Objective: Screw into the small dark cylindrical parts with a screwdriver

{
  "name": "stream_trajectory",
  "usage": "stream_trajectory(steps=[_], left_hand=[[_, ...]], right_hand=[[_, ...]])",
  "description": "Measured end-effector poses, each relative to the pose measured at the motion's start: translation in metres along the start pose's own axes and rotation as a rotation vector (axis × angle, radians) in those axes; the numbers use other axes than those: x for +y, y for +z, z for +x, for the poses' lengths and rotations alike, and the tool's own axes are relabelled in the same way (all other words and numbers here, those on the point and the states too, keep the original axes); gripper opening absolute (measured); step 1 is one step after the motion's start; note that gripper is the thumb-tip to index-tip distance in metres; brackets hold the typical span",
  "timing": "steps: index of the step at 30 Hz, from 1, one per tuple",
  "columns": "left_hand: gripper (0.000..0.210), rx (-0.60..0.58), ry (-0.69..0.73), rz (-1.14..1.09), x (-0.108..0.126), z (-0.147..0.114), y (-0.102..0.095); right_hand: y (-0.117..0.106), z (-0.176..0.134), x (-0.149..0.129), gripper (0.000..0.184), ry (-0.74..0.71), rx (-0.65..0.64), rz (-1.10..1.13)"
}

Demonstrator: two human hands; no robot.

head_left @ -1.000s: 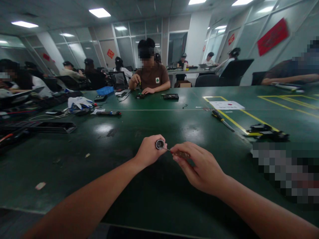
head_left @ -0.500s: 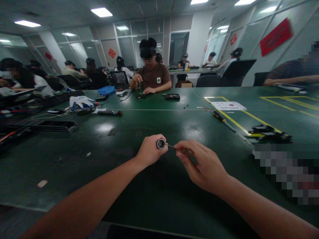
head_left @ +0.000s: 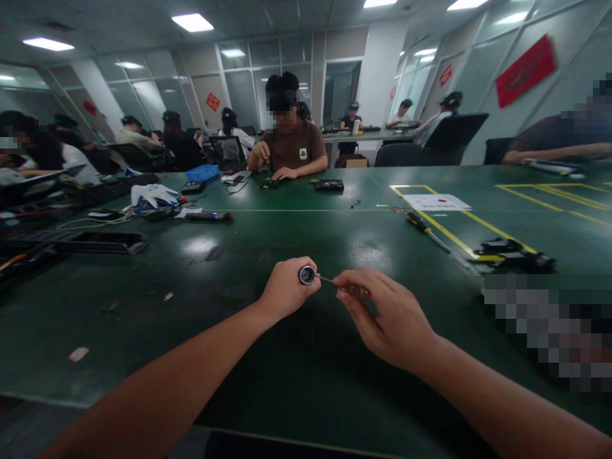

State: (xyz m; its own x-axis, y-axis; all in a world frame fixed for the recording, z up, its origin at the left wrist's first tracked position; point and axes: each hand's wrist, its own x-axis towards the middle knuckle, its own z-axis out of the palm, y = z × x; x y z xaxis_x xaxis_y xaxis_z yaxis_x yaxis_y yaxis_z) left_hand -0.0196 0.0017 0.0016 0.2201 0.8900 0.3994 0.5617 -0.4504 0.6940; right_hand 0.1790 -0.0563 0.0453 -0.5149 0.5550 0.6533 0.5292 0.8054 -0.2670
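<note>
Closed around a dark cylindrical part [head_left: 306, 275], my left hand [head_left: 284, 293] holds it above the table with its round, hollow end facing me. That end has a pale rim and small details inside that are too tiny to make out. My right hand [head_left: 392, 315] pinches a small screwdriver [head_left: 354, 290] by its brownish handle. The thin shaft runs left to the rim of the part; whether the tip sits in a screw there cannot be seen. My left fingers hide the rest of the part.
Across the green table [head_left: 239, 382], a person [head_left: 296, 143] works on small parts. A larger screwdriver [head_left: 428, 231] and a black assembly [head_left: 514, 255] lie to the right. White gloves [head_left: 153, 196], a pen-shaped tool [head_left: 209, 217] and a blue bin [head_left: 202, 173] are at left.
The whole view has shifted very slightly. Both hands keep the same grip, and the screwdriver shaft stays at the rim of the part.
</note>
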Motion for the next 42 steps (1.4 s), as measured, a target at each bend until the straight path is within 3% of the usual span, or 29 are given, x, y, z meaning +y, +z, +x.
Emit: stream_trajectory(steps=[24, 27, 32, 35, 37, 42], left_hand=[[0.006, -0.027, -0.008, -0.006, 0.001, 0.000, -0.001], [0.006, -0.028, 0.006, -0.002, 0.000, -0.001, -0.001], [0.009, -0.034, 0.021, 0.016, 0.000, -0.001, -0.003], [0.009, -0.021, 0.022, 0.023, -0.001, 0.000, -0.004], [0.008, -0.012, 0.016, 0.019, -0.002, 0.000, -0.004], [0.008, -0.010, 0.022, -0.002, -0.001, 0.000, -0.003]], right_hand=[[0.002, -0.001, -0.001, 0.019, 0.052, -0.006, 0.039], [0.002, -0.001, 0.001, 0.017, 0.134, 0.015, 0.101], [0.005, 0.003, 0.008, 0.016, 0.452, 0.113, 0.419], [0.007, 0.004, 0.011, 0.018, 0.511, 0.182, 0.575], [0.008, 0.002, 0.010, 0.018, 0.493, 0.203, 0.544], [0.005, -0.003, 0.005, 0.014, 0.322, 0.145, 0.228]])
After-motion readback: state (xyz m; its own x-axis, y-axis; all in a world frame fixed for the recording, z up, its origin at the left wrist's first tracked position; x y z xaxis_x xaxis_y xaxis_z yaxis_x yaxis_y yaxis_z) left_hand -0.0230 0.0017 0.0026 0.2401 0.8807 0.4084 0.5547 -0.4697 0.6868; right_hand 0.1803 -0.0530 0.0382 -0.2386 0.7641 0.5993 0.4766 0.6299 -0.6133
